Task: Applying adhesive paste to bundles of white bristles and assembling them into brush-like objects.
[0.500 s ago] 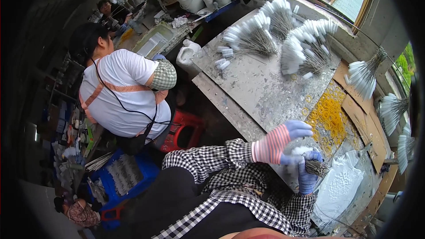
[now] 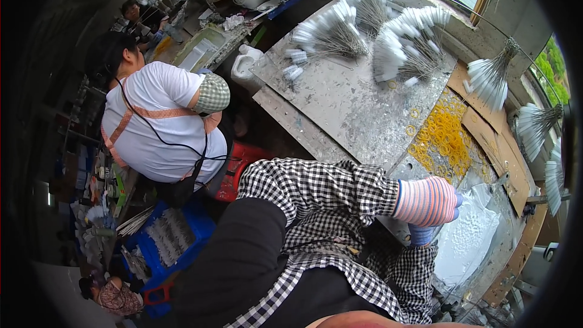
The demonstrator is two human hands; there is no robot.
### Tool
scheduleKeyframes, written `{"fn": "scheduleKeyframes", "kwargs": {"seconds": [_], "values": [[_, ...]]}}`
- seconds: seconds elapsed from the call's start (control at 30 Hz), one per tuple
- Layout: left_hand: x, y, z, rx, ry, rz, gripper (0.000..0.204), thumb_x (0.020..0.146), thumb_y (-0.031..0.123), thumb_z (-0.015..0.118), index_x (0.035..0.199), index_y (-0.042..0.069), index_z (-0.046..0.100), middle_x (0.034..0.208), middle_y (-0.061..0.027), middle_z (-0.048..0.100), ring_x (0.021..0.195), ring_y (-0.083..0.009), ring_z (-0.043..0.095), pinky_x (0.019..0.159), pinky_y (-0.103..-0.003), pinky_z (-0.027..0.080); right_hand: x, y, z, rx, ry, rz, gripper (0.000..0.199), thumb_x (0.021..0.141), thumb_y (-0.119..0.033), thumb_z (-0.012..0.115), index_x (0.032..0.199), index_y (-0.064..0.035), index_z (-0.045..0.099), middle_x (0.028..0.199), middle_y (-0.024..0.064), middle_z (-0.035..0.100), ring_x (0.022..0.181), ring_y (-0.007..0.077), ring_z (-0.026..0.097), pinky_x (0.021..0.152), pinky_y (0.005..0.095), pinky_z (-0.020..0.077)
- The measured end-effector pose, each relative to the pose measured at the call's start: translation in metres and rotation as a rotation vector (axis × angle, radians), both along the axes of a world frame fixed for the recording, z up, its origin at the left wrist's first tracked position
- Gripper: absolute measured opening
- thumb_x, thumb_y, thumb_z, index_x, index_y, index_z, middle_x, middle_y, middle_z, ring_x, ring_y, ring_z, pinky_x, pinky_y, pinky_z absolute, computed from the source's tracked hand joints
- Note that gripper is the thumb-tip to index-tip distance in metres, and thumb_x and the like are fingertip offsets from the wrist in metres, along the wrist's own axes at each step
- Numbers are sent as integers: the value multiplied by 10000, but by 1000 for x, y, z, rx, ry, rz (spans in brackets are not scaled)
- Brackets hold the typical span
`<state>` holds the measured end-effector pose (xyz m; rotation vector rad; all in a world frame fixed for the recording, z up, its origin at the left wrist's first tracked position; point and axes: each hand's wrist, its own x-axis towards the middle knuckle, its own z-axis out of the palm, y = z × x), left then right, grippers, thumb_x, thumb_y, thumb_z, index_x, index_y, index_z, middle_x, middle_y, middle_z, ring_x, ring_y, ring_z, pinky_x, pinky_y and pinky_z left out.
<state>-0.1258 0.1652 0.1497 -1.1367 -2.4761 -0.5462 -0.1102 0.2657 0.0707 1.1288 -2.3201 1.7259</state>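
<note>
While sheaves of white-tipped wires [image 2: 330, 30] already lie gathered on the bench [image 2: 331, 100] in the head view and hanging sheaves [image 2: 487, 84] fan out beyond, yellow bands [image 2: 443, 136] lie loose; how much is left cannot be told. The left hand [image 2: 427, 201], fingers curled, partly covers the right hand [image 2: 421, 234], just beside a glossy white sheet [image 2: 466, 240]. Anything between them is hidden, so neither grip can be judged.

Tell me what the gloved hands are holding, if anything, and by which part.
It cannot be told: the pink-striped, knit-gloved left hand overlaps the blue-gloved right hand, hiding any hold between them.
</note>
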Motion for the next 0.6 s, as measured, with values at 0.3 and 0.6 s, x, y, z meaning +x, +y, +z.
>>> {"fn": "scheduleKeyframes", "kwargs": {"seconds": [0.3, 0.6], "values": [[13, 36, -2, -29, 39, 156, 77, 801, 203, 685, 785, 127, 687, 830, -58, 605, 861, -286, 650, 657, -488, 549, 4, -30, 21, -58, 113, 166, 311, 947, -276, 621, 1165, -57, 588, 1121, 105, 598, 1118, 259, 576, 1091, 468, 418], [-5, -15, 10, -9, -13, -140, 101, 757, 198, 656, 816, 120, 635, 840, -50, 602, 825, -244, 656, 680, -388, 550, -18, -30, 11, 126, 179, -179, 366, 963, -313, 603, 1217, -51, 582, 1171, 116, 593, 1160, 262, 564, 1085, 455, 418]]}}
